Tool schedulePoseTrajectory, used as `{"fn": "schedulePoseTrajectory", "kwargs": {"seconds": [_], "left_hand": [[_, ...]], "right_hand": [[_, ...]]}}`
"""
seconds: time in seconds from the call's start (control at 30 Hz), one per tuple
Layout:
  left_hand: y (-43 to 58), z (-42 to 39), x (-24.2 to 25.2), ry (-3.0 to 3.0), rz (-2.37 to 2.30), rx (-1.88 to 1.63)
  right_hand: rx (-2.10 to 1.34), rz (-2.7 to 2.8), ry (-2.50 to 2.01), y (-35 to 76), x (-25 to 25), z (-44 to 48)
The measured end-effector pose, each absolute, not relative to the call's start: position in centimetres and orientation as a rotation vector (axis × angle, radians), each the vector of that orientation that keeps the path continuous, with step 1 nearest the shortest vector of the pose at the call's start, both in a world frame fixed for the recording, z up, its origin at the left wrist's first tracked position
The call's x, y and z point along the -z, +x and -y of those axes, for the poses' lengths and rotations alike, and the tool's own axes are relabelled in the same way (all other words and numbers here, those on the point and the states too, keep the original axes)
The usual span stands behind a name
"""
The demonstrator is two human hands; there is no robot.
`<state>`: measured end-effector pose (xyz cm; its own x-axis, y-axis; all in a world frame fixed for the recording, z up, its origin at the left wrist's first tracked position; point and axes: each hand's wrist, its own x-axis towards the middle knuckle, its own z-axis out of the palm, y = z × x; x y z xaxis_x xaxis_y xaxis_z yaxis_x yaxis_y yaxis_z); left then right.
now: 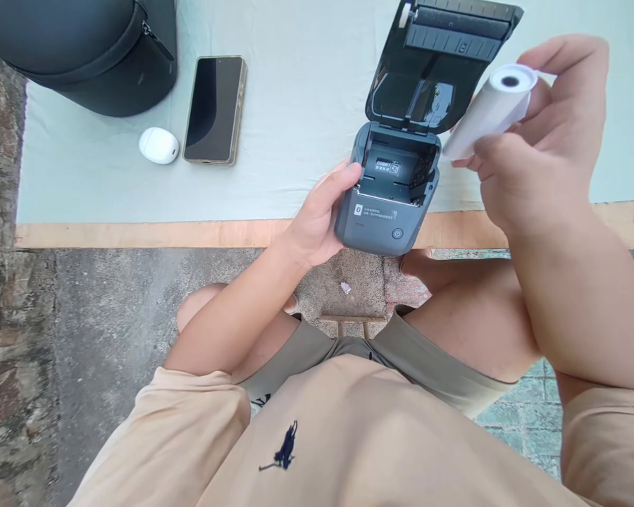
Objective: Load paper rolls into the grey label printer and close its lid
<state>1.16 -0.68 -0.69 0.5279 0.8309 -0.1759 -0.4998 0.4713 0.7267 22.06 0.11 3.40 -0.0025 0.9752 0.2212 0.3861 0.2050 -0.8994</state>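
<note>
A dark grey portable printer (377, 232) is held at the table's front edge, its black lid (427, 63) swung up and open. No roll sits in its compartment, where a small label shows on the floor. My left hand (322, 215) grips the printer's left side, thumb on the rim. In my right hand (544, 134) is a white paper roll (483, 116), tilted, with its dark core hole facing up, just right of the lid and apart from the printer.
On the cloth-covered table (106, 190) a smartphone (214, 109) lies left of the printer, with a white oval case (159, 145) beside it. A large black zippered bag (100, 56) stands at the back left. The table's wooden edge runs above my knees.
</note>
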Motion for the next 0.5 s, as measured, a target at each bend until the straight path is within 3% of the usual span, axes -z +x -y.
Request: {"fn": "schedulePoseTrajectory", "kwargs": {"seconds": [0.23, 0.5], "left_hand": [[1.3, 0.6, 0.6, 0.662, -0.576, -0.854], [1.3, 0.5, 0.8, 0.663, -0.493, -0.871]], "right_hand": [[-1.266, 1.119, -1.44, 22.3, -3.5, -1.3], [-1.124, 1.248, -1.263, 22.3, -3.2, -0.6]]}}
